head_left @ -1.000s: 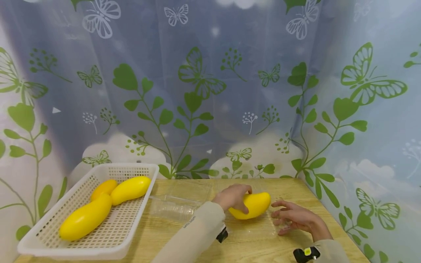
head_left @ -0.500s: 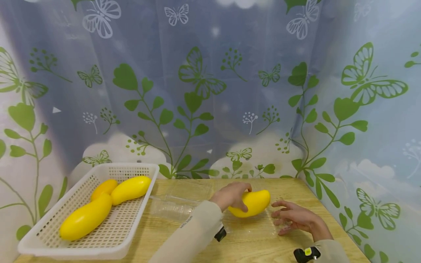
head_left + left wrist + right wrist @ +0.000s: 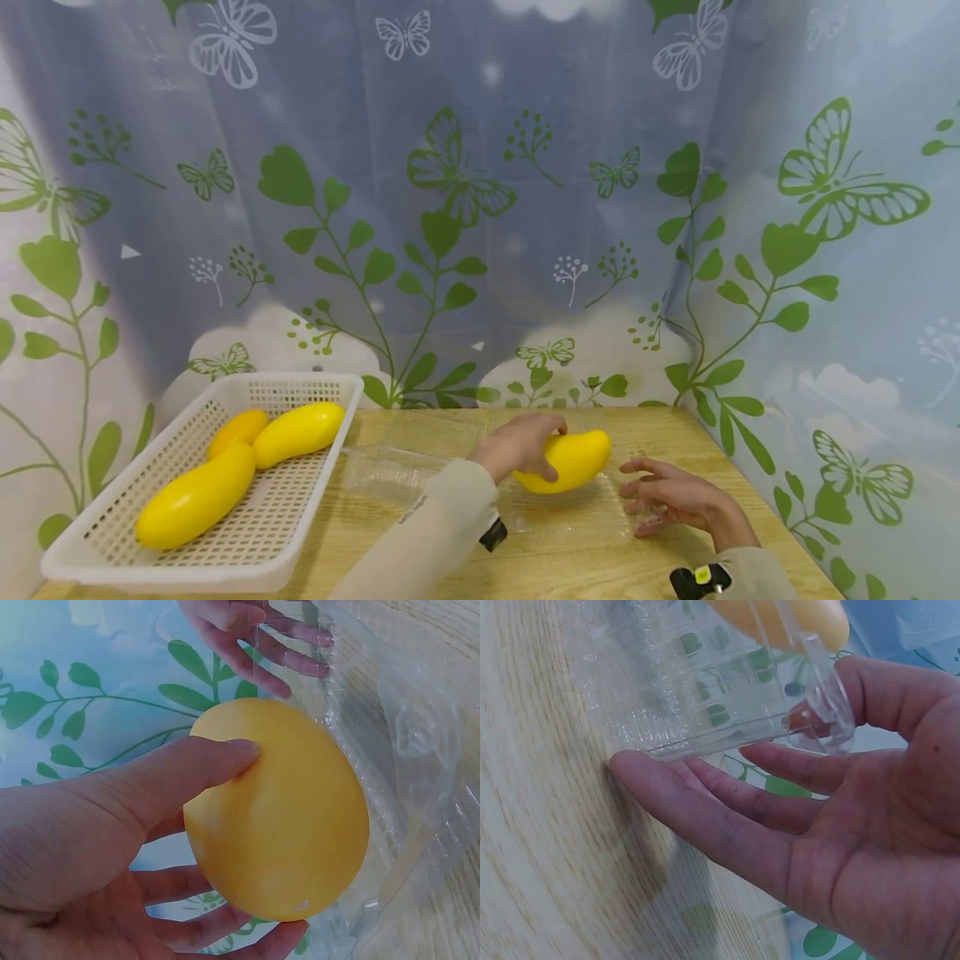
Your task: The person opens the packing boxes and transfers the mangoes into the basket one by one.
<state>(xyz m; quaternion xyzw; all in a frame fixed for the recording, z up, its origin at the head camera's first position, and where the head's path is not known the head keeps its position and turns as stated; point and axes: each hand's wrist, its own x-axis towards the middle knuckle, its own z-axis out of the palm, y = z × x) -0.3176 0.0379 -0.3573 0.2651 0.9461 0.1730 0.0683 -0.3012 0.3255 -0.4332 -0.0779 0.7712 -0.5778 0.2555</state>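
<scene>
My left hand (image 3: pixel 517 446) grips a smooth yellow mango (image 3: pixel 570 462). The mango hangs above a clear plastic clamshell box (image 3: pixel 562 529) on the table. In the left wrist view the thumb (image 3: pixel 187 769) lies across the mango's side, and the other fingers reach round its far side. My right hand (image 3: pixel 682 500) is at the box's right end. In the right wrist view its mostly straight fingers (image 3: pixel 757 802) lie along the clear end wall (image 3: pixel 757 735), touching it; one finger bends near the rim. The box's lid part (image 3: pixel 397 475) lies spread to the left, partly behind my left sleeve.
A white perforated basket (image 3: pixel 288 542) with three mangoes (image 3: pixel 198 496) stands on the left of the wooden table (image 3: pixel 645 575). Patterned curtains (image 3: pixel 480 275) hang behind the table and along its right side.
My left hand has drifted slightly left and up with the mango in its grip. The right hand and the basket have stayed put.
</scene>
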